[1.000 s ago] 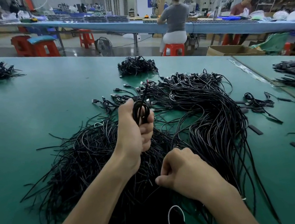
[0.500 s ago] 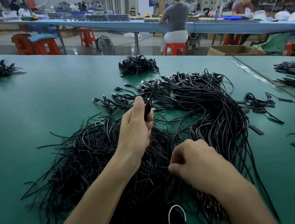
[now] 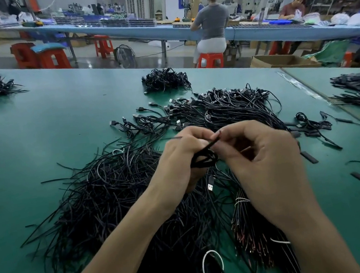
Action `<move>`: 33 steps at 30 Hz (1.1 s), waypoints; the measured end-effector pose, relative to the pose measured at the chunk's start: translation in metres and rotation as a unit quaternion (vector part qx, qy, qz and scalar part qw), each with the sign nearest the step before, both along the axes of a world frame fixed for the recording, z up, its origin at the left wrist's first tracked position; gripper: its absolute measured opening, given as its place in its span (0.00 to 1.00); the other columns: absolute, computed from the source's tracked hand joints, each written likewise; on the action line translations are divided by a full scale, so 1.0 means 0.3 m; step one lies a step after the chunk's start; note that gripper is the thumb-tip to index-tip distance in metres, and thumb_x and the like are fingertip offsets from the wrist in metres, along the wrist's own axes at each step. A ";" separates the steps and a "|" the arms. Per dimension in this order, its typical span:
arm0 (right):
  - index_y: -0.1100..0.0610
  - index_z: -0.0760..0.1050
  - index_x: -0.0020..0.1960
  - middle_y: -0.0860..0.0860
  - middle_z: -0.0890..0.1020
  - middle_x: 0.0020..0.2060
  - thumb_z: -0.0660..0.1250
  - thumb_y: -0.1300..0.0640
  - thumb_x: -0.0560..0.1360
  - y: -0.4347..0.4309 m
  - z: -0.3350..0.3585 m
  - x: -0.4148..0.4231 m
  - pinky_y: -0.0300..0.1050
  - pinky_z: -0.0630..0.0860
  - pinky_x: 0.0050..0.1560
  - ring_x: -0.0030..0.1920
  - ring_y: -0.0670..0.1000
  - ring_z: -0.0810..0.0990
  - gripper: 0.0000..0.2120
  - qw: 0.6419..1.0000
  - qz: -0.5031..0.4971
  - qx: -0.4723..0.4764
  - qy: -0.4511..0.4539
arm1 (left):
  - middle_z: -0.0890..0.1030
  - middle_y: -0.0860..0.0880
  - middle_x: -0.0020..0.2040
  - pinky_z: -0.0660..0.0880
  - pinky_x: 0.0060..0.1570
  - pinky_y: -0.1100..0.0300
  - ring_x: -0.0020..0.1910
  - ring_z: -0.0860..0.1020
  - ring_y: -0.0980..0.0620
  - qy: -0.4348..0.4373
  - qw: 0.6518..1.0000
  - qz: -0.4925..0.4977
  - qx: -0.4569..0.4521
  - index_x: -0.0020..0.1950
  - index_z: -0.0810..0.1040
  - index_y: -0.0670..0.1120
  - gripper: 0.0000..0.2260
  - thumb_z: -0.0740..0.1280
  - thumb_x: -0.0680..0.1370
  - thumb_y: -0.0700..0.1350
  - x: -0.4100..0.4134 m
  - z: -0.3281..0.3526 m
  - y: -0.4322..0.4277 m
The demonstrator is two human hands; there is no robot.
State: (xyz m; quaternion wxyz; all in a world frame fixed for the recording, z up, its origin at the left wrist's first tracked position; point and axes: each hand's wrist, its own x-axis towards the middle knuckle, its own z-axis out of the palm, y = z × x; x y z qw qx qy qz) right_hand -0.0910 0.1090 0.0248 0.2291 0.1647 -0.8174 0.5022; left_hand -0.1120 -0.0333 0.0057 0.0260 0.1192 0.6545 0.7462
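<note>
Nearest, on the green table [image 3: 38, 135]: white tie loop [image 3: 213, 266], tied bundle [image 3: 251, 225] with bared reddish ends, sprawling heap of loose black cables [image 3: 105, 202].

Above the heap, mid-frame: small cable coil [image 3: 204, 159], raised off the table between both hands. Left hand [image 3: 175, 162] fingers curled round the coil, gripping the loops together. Right hand [image 3: 265, 159] thumb and forefinger pinching the free tail [image 3: 214, 140] just above the coil.

Judged light, thin, limp yet springy: likely to uncoil if the grip slackens. Smooth jacket, probably slippery. Best held across the bunched loops, tail taken close to the coil, not by the plug.

Farther off: plug ends [image 3: 178, 121] fanned out, then a small separate heap [image 3: 165, 80].
</note>
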 end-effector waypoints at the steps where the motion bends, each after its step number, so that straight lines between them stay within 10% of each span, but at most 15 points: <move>1: 0.47 0.82 0.44 0.44 0.82 0.38 0.74 0.60 0.73 -0.006 -0.001 0.002 0.32 0.73 0.37 0.38 0.44 0.80 0.07 1.000 0.007 0.023 -0.001 | 0.66 0.55 0.22 0.56 0.21 0.70 0.19 0.59 0.58 0.003 1.000 -0.007 0.020 0.46 0.79 0.50 0.13 0.59 0.68 0.50 -0.002 0.001 0.002; 5: 0.48 0.84 0.47 0.42 0.81 0.40 0.73 0.63 0.74 -0.013 0.001 0.010 0.28 0.72 0.41 0.43 0.42 0.79 0.10 0.997 0.033 0.069 -0.007 | 0.65 0.56 0.21 0.56 0.21 0.70 0.18 0.58 0.58 0.034 0.998 -0.013 0.059 0.55 0.83 0.51 0.18 0.56 0.75 0.52 -0.001 -0.004 -0.002; 13: 0.43 0.80 0.40 0.37 0.80 0.38 0.73 0.62 0.75 -0.032 -0.005 0.016 0.22 0.69 0.42 0.42 0.31 0.78 0.13 0.997 0.023 0.059 -0.035 | 0.68 0.54 0.21 0.59 0.21 0.68 0.17 0.61 0.58 0.043 0.993 0.087 0.062 0.38 0.85 0.51 0.27 0.52 0.81 0.62 -0.010 -0.017 0.019; 21: 0.53 0.78 0.47 0.43 0.73 0.44 0.63 0.55 0.80 -0.072 -0.025 0.023 0.38 0.74 0.43 0.44 0.43 0.73 0.06 0.975 0.005 0.216 0.055 | 0.65 0.51 0.21 0.59 0.19 0.67 0.17 0.60 0.55 0.009 0.988 0.143 0.059 0.26 0.73 0.50 0.28 0.56 0.84 0.58 -0.025 -0.021 0.013; 28: 0.55 0.77 0.48 0.45 0.72 0.47 0.63 0.57 0.79 -0.053 0.000 0.023 0.49 0.74 0.49 0.49 0.48 0.72 0.05 0.960 0.042 0.265 0.079 | 0.61 0.53 0.22 0.55 0.20 0.69 0.19 0.57 0.57 -0.191 0.981 -0.024 0.024 0.23 0.67 0.51 0.27 0.58 0.83 0.52 -0.006 -0.030 0.004; 33: 0.52 0.77 0.46 0.42 0.74 0.44 0.64 0.56 0.79 -0.014 -0.003 0.008 0.40 0.73 0.43 0.45 0.44 0.75 0.05 0.977 0.054 0.204 0.036 | 0.60 0.56 0.23 0.54 0.19 0.70 0.20 0.55 0.58 -0.226 0.954 -0.186 0.059 0.23 0.63 0.52 0.30 0.61 0.69 0.76 -0.005 -0.026 0.001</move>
